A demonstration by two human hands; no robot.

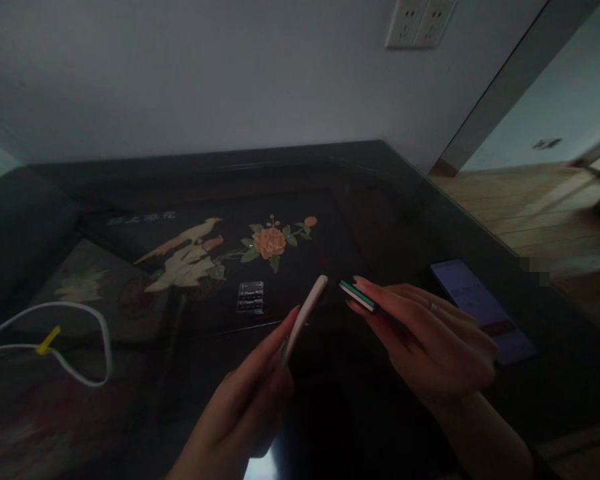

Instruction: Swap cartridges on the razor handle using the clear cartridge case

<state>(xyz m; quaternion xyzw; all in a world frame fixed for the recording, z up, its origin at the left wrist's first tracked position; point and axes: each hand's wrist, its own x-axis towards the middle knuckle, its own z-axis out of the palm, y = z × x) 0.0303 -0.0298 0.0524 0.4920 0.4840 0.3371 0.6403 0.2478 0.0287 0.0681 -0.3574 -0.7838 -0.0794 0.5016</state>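
My left hand [253, 400] holds a slim pale remote-like device [305, 317] edge-on, its tip raised over the dark table [130, 407]. My right hand [430, 340] pinches a small green and white battery [357, 295] between fingertips, its end pointing toward the device's top and a small gap from it. Just behind the device, a small pack of batteries [251, 297] lies on the table.
A lit phone [483, 310] lies near the table's right edge. A white cable with a yellow tie [80, 347] loops at the left. The tabletop carries a bird and flower inlay [220, 250]. A wall socket [420, 23] sits above; wooden floor lies to the right.
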